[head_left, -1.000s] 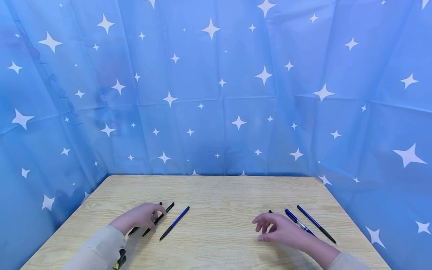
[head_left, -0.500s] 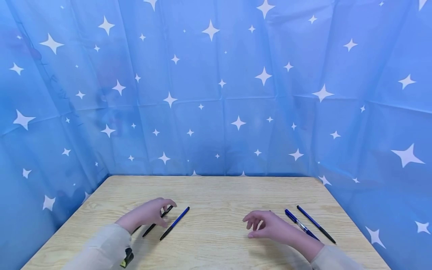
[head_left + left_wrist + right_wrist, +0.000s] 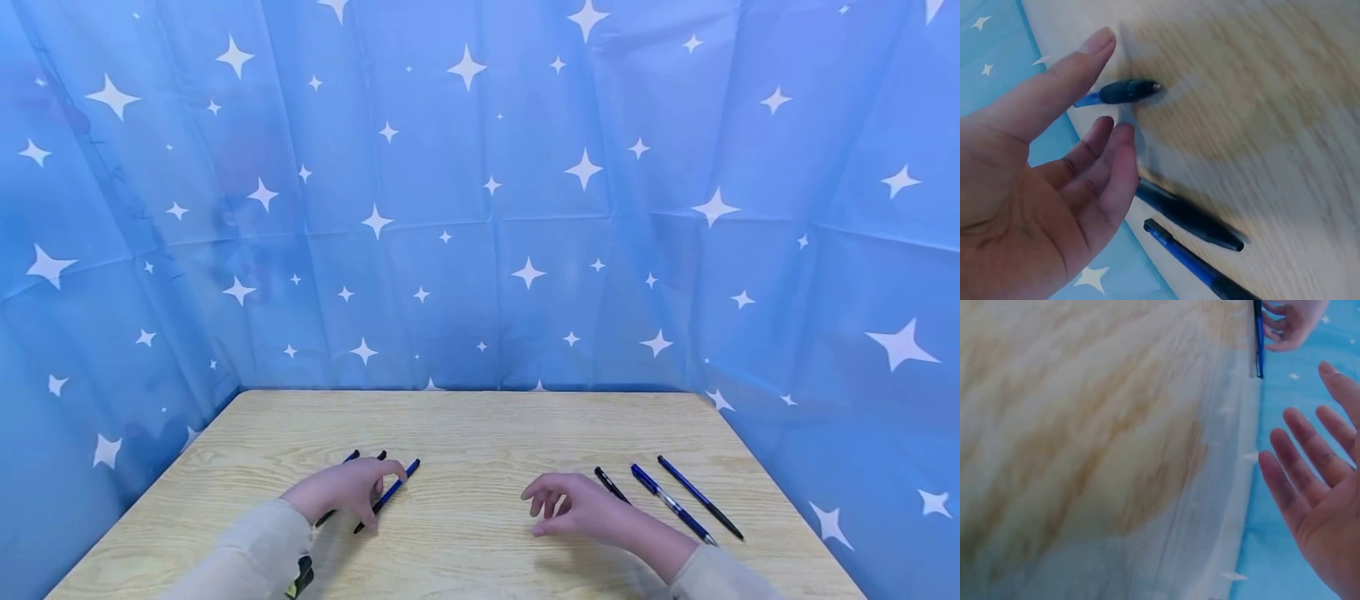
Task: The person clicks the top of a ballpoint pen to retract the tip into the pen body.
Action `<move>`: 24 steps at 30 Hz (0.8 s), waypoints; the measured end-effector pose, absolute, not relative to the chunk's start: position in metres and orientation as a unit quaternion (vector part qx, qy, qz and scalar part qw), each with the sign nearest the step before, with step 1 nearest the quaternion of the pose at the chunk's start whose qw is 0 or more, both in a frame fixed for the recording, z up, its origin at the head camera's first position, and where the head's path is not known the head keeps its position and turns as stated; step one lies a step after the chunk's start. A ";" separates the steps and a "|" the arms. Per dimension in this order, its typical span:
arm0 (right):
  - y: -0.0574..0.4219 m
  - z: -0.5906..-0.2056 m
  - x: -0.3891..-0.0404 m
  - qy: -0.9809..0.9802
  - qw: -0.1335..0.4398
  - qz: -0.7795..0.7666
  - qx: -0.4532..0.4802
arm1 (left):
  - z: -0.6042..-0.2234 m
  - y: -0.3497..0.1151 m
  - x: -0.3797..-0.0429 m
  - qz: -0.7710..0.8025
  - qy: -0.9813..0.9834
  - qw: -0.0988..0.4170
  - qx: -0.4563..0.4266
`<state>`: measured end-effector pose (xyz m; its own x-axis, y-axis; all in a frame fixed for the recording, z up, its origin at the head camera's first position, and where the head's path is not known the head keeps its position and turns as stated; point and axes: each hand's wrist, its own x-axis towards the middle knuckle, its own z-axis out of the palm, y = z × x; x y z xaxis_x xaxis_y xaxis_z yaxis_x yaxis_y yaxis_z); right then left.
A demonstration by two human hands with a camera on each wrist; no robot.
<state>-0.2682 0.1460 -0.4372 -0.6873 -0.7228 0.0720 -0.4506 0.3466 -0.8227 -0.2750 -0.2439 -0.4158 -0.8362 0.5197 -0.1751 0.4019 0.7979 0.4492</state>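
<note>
My left hand (image 3: 345,490) reaches over a blue pen (image 3: 392,493) with a dark grip, its index finger and thumb on either side of the barrel. The left wrist view has that pen's dark tip (image 3: 1129,91) in the gap between thumb and fingers, which do not close on it. Left of it lies a black pen (image 3: 382,456), mostly hidden by the hand, and another dark pen (image 3: 351,457). My right hand (image 3: 585,510) hovers over the table with loosely bent fingers, holding nothing. Close by it a black pen (image 3: 611,483) lies partly covered.
Farther right on the wooden table (image 3: 480,433) are a blue pen with a clear section (image 3: 671,502) and a slim blue pen with a black grip (image 3: 701,497). A blue star-patterned curtain (image 3: 480,308) surrounds the table's back and sides.
My left hand has moved right, from the black pens to over the blue pen. My right hand has shifted left, uncovering more of the black pen beside it. The pens lie where they were.
</note>
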 end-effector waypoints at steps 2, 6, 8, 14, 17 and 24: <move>0.145 -0.439 -0.267 0.806 0.155 -0.441 -0.364 | -0.418 -0.244 -0.275 0.198 0.937 0.142 0.252; 0.143 -0.440 -0.265 0.805 0.162 -0.444 -0.359 | -0.421 -0.245 -0.275 0.196 0.935 0.147 0.256; 0.143 -0.441 -0.265 0.804 0.165 -0.448 -0.356 | -0.422 -0.245 -0.276 0.198 0.934 0.152 0.256; 0.142 -0.443 -0.264 0.798 0.166 -0.457 -0.357 | -0.420 -0.244 -0.278 0.212 0.929 0.171 0.250; 0.140 -0.444 -0.265 0.795 0.166 -0.459 -0.361 | -0.420 -0.243 -0.277 0.228 0.925 0.185 0.242; 0.134 -0.438 -0.268 0.801 0.169 -0.452 -0.355 | -0.423 -0.240 -0.278 0.272 0.913 0.223 0.207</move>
